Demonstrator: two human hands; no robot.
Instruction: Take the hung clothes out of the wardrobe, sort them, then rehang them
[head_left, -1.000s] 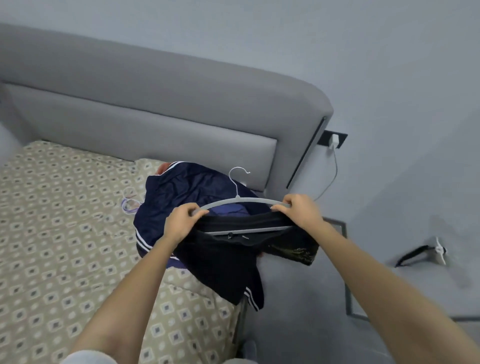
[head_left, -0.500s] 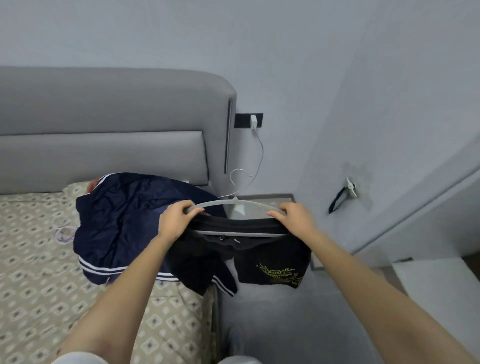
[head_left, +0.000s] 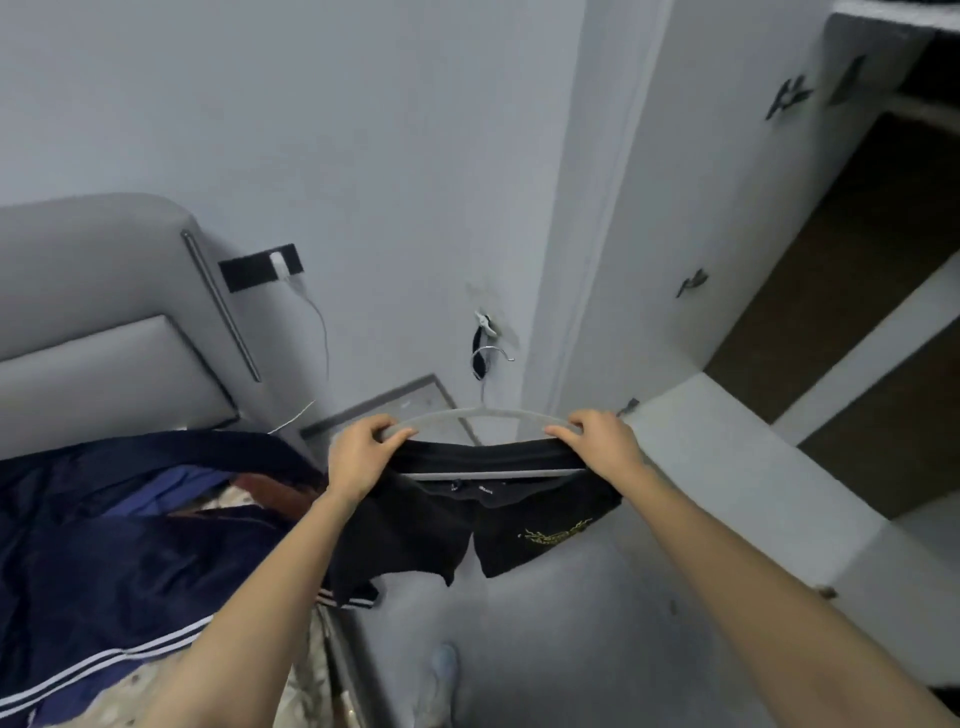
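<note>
A grey hanger (head_left: 485, 413) with a metal hook carries black shorts (head_left: 467, 525) with a gold print, draped over its lower bar. My left hand (head_left: 363, 457) grips the hanger's left end together with the waistband. At the right end my right hand (head_left: 602, 441) holds hanger and cloth the same way. The shorts hang in the air above the floor, between the bed and the open wardrobe (head_left: 852, 291) on the right. A pile of navy clothes with white stripes (head_left: 119, 545) lies on the bed at the left.
The grey padded headboard (head_left: 104, 322) stands at the left, with a wall socket (head_left: 260, 267) and white cable beside it. A wardrobe door with dark handles (head_left: 691, 283) stands open ahead. The wardrobe's lower white front (head_left: 753, 488) juts out at the right. A foot (head_left: 441, 670) shows on the grey floor.
The view has swung right, from the bed toward the wardrobe. Both hands have carried the hanger with the shorts away from the bed, grips unchanged.
</note>
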